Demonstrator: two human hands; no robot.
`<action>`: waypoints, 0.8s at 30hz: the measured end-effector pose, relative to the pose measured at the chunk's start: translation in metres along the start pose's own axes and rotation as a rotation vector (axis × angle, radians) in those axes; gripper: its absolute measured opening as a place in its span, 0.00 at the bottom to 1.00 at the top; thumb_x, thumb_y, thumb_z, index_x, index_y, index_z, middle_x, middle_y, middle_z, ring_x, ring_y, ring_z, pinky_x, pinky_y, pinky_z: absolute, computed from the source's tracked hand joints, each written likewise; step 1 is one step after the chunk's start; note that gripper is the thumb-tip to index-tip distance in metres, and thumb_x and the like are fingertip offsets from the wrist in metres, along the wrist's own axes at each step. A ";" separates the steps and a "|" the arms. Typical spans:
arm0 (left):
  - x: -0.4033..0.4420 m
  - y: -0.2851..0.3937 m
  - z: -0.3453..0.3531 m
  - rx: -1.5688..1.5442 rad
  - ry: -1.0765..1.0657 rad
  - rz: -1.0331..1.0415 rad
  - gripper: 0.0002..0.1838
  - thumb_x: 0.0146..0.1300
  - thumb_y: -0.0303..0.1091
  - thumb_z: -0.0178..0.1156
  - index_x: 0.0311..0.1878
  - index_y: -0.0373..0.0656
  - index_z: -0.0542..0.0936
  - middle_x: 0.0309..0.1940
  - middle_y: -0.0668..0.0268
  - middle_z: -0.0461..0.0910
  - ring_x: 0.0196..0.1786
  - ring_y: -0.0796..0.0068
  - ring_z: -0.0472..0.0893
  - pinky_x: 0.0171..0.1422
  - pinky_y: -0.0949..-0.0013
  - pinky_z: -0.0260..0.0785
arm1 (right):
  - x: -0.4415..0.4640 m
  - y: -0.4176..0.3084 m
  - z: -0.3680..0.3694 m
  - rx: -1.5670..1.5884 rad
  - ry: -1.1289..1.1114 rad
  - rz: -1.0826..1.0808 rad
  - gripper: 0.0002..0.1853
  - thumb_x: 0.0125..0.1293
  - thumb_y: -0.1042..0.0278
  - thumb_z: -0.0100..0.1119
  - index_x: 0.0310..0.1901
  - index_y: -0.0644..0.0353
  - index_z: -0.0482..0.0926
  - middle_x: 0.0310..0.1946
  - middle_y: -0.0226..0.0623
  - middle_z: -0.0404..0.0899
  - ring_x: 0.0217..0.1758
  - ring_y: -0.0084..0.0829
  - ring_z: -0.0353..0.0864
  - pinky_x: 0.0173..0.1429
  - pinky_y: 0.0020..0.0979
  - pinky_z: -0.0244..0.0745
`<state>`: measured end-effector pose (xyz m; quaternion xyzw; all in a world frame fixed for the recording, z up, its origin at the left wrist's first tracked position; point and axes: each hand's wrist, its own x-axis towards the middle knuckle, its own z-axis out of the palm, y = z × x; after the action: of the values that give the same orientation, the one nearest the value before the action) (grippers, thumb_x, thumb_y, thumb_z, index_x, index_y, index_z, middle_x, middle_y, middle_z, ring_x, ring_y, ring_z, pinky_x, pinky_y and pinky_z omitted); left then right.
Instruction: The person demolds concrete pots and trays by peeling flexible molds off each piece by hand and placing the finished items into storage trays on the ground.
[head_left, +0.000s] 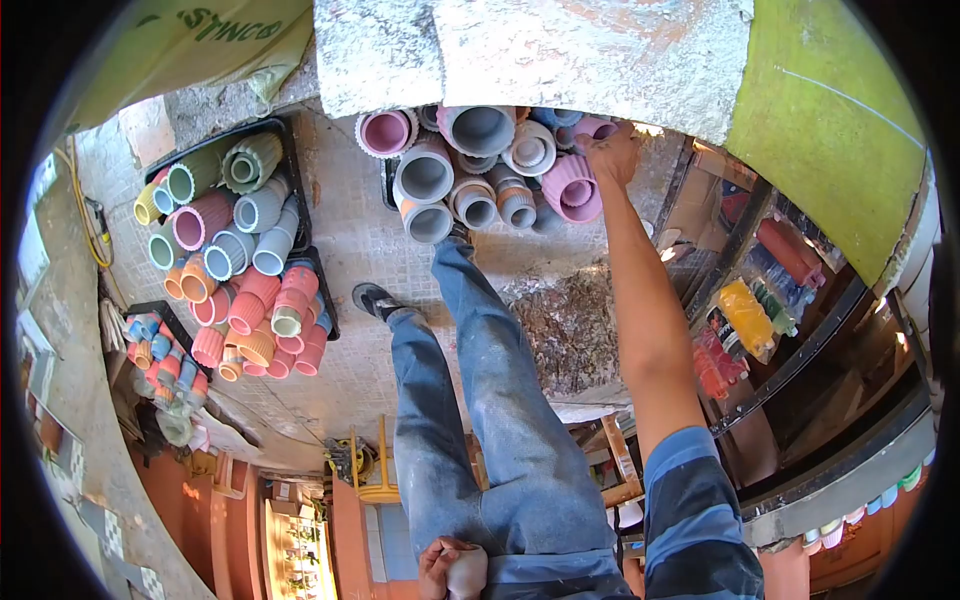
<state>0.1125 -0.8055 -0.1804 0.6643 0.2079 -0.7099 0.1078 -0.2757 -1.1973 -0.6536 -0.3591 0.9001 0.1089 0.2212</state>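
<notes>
Person at a stack of pots: the right hand (610,155), arm outstretched, touches a pink pot (594,126) beside the edge of a white-crusted slab (540,55); whether its fingers are closed on the rim, I cannot tell. Near that hand lies a ribbed pink pot (571,188), mouth facing the person. The left hand (440,568) is at the waist, fingers curled together, a pale rounded form beside it indistinct. Well apart, a black crate (298,180) holds more coloured pots.
</notes>
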 end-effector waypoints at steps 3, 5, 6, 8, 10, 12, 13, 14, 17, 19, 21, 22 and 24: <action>-0.004 0.003 0.002 -0.007 0.014 -0.010 0.08 0.65 0.33 0.57 0.35 0.37 0.78 0.39 0.53 0.85 0.46 0.62 0.82 0.59 0.60 0.73 | -0.002 -0.003 -0.004 0.009 -0.047 0.071 0.46 0.46 0.51 0.79 0.64 0.62 0.66 0.59 0.60 0.70 0.59 0.59 0.77 0.62 0.52 0.76; -0.003 0.004 0.004 0.024 0.004 0.001 0.08 0.65 0.33 0.57 0.35 0.37 0.78 0.40 0.53 0.85 0.46 0.62 0.82 0.59 0.60 0.72 | 0.001 -0.003 -0.009 0.012 -0.067 0.094 0.46 0.46 0.51 0.79 0.63 0.62 0.67 0.59 0.59 0.70 0.60 0.58 0.77 0.62 0.52 0.76; -0.002 0.006 0.004 0.024 0.011 -0.016 0.08 0.65 0.33 0.58 0.35 0.37 0.78 0.40 0.53 0.85 0.47 0.63 0.82 0.60 0.60 0.72 | 0.002 -0.002 -0.009 0.019 -0.055 0.088 0.45 0.46 0.51 0.79 0.63 0.62 0.68 0.59 0.58 0.70 0.61 0.57 0.77 0.62 0.52 0.76; -0.003 0.009 0.006 0.021 0.041 -0.052 0.08 0.64 0.33 0.58 0.34 0.38 0.78 0.39 0.54 0.84 0.47 0.62 0.82 0.61 0.59 0.72 | 0.004 -0.003 -0.006 0.006 -0.033 0.082 0.42 0.46 0.49 0.78 0.61 0.62 0.71 0.60 0.57 0.70 0.62 0.55 0.76 0.62 0.52 0.76; -0.002 0.008 0.006 0.016 0.037 -0.030 0.08 0.64 0.33 0.58 0.34 0.38 0.78 0.39 0.55 0.84 0.47 0.62 0.82 0.61 0.59 0.72 | 0.016 0.001 0.000 0.068 -0.017 0.138 0.43 0.47 0.47 0.77 0.61 0.61 0.70 0.60 0.57 0.70 0.62 0.56 0.76 0.62 0.52 0.76; -0.010 0.002 0.000 0.005 0.037 -0.018 0.08 0.64 0.33 0.58 0.34 0.39 0.78 0.39 0.55 0.84 0.48 0.62 0.83 0.61 0.58 0.72 | 0.033 0.014 0.009 0.161 0.012 0.181 0.47 0.48 0.42 0.74 0.65 0.60 0.67 0.61 0.58 0.69 0.61 0.56 0.76 0.62 0.53 0.75; -0.019 -0.003 -0.007 0.276 0.096 -0.056 0.12 0.70 0.36 0.54 0.47 0.38 0.78 0.50 0.54 0.80 0.55 0.59 0.79 0.65 0.59 0.70 | 0.043 0.022 0.014 0.159 0.007 0.188 0.47 0.48 0.42 0.74 0.65 0.60 0.67 0.61 0.58 0.69 0.61 0.56 0.76 0.62 0.53 0.75; -0.023 -0.009 -0.012 0.546 0.150 -0.090 0.20 0.76 0.40 0.49 0.61 0.37 0.79 0.61 0.52 0.76 0.63 0.56 0.75 0.69 0.59 0.68 | 0.054 0.027 0.020 0.236 0.082 0.236 0.49 0.48 0.42 0.74 0.66 0.60 0.64 0.61 0.59 0.69 0.61 0.56 0.76 0.62 0.54 0.75; -0.001 -0.004 0.000 0.001 0.028 -0.056 0.07 0.65 0.32 0.58 0.34 0.39 0.78 0.38 0.55 0.84 0.48 0.60 0.83 0.61 0.57 0.72 | 0.057 0.023 0.014 0.288 0.292 0.307 0.37 0.48 0.44 0.77 0.56 0.60 0.79 0.56 0.57 0.80 0.59 0.55 0.81 0.64 0.46 0.76; 0.004 -0.015 -0.005 -0.021 0.007 -0.055 0.07 0.65 0.32 0.57 0.34 0.39 0.78 0.38 0.54 0.84 0.48 0.60 0.83 0.61 0.57 0.72 | 0.067 0.032 0.017 0.205 0.019 0.153 0.45 0.48 0.43 0.77 0.63 0.62 0.71 0.58 0.58 0.79 0.59 0.55 0.81 0.64 0.45 0.76; 0.004 -0.016 -0.005 -0.032 -0.008 -0.053 0.07 0.66 0.32 0.57 0.34 0.39 0.78 0.38 0.53 0.84 0.48 0.60 0.83 0.61 0.57 0.72 | 0.064 0.029 0.020 0.182 0.005 0.154 0.53 0.45 0.40 0.77 0.68 0.65 0.66 0.58 0.57 0.79 0.59 0.54 0.81 0.65 0.46 0.74; 0.005 -0.009 0.001 -0.023 0.008 -0.066 0.07 0.66 0.32 0.57 0.34 0.39 0.78 0.39 0.53 0.84 0.48 0.60 0.83 0.61 0.57 0.73 | 0.059 0.023 0.017 0.169 -0.017 0.186 0.55 0.45 0.41 0.77 0.70 0.61 0.62 0.62 0.58 0.73 0.61 0.56 0.78 0.64 0.48 0.75; 0.001 -0.005 0.002 -0.005 0.031 -0.077 0.07 0.66 0.32 0.56 0.35 0.39 0.78 0.39 0.53 0.84 0.48 0.60 0.84 0.61 0.57 0.73 | 0.053 0.019 0.014 0.181 -0.033 0.225 0.55 0.46 0.41 0.77 0.72 0.56 0.60 0.66 0.60 0.67 0.64 0.57 0.75 0.65 0.51 0.75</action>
<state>0.1083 -0.8020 -0.1806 0.6665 0.2368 -0.7025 0.0788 -0.3184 -1.2103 -0.6905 -0.2327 0.9371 0.0574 0.2538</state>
